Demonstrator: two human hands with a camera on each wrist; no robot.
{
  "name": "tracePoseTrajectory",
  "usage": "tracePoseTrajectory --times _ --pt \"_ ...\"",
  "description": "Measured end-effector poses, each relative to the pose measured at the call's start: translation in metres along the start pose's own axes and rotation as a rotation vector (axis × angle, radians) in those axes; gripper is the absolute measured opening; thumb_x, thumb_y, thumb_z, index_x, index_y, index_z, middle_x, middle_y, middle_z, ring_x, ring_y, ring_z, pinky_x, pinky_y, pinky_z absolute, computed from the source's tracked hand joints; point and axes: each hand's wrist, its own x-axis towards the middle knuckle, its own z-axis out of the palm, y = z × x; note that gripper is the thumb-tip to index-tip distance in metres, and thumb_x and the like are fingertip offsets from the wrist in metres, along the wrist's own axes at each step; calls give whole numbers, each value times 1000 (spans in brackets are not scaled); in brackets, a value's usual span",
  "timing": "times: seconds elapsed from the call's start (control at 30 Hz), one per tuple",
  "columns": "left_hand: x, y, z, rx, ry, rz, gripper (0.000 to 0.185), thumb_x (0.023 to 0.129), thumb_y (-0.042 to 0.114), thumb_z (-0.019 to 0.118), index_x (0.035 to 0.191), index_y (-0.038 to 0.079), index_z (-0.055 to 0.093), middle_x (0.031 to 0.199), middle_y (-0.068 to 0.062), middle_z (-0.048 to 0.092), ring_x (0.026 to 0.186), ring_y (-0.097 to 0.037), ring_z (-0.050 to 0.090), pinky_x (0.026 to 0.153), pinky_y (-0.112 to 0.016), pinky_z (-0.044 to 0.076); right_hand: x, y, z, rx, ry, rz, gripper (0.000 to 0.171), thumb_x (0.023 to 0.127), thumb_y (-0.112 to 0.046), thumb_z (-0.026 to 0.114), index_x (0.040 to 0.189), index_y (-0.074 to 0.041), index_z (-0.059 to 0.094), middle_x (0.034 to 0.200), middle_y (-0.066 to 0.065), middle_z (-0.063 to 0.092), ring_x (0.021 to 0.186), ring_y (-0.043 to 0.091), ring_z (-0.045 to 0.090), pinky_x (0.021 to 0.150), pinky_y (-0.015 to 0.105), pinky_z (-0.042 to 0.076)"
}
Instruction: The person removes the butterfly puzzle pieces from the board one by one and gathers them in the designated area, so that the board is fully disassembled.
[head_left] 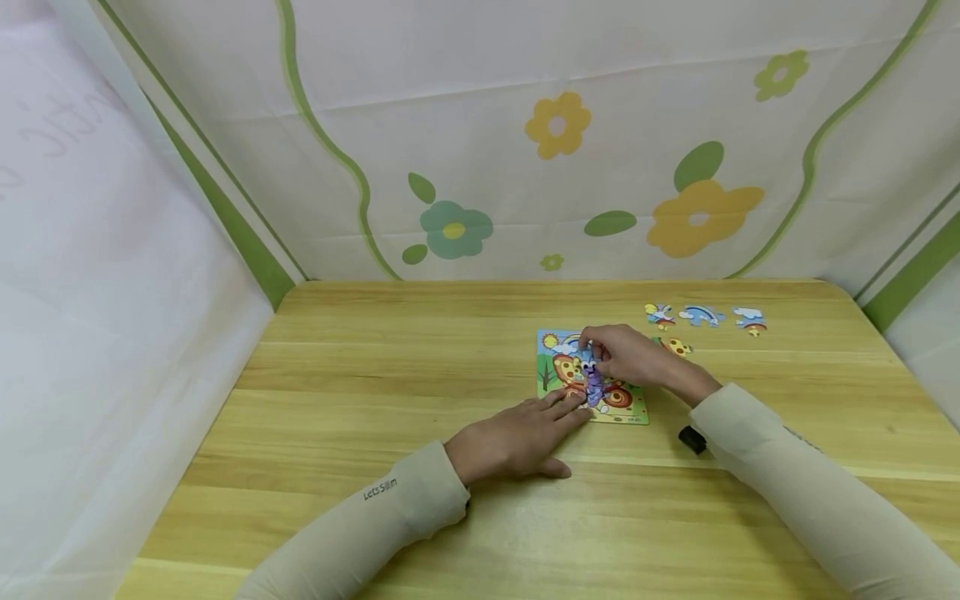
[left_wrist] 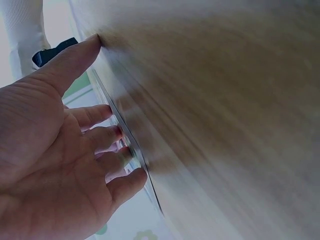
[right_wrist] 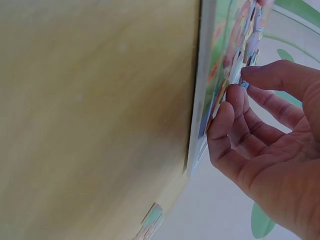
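Wooden table (head_left: pixel 375 392) carries a colourful puzzle board (head_left: pixel 551 354) a little toward two o'clock of its middle. The left hand (head_left: pixel 517 437) lies flat at the board's seven o'clock corner, fingers straight and relaxed, fingertips (left_wrist: pixel 131 179) pressing on the board's edge, gripping nothing. The right hand (head_left: pixel 626 354) comes over the board from three o'clock with fingers curled, pinching a purple and blue puzzle piece (head_left: pixel 592 379) against the picture. Four loose pieces (head_left: pixel 701 315) lie at one o'clock of the board, near the table's far edge, one of them just beside the right hand. The left sleeve (head_left: pixel 378 521) bears small dark lettering near the cuff that reads roughly "Lets Slim". A flowered cloth (head_left: pixel 555 125) hangs behind the table.
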Motion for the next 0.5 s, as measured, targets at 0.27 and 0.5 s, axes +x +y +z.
tracePoseTrajectory --times 0.27,0.5 --pt "0 1 -1 -5 -9 -7 82 106 47 58 170 20 16 179 0 7 165 -22 8 132 -39 20 -4 -1 -6 19 26 6 31 92 8 63 121 0 68 93 10 64 78 17 55 68 31 48" --pt "1 0 0 -1 -9 -8 82 106 47 58 170 20 16 179 0 7 165 -22 8 132 -38 20 -8 4 -10 -7 73 0 29 91 9 65 119 0 69 96 10 65 84 18 59 72 34 52"
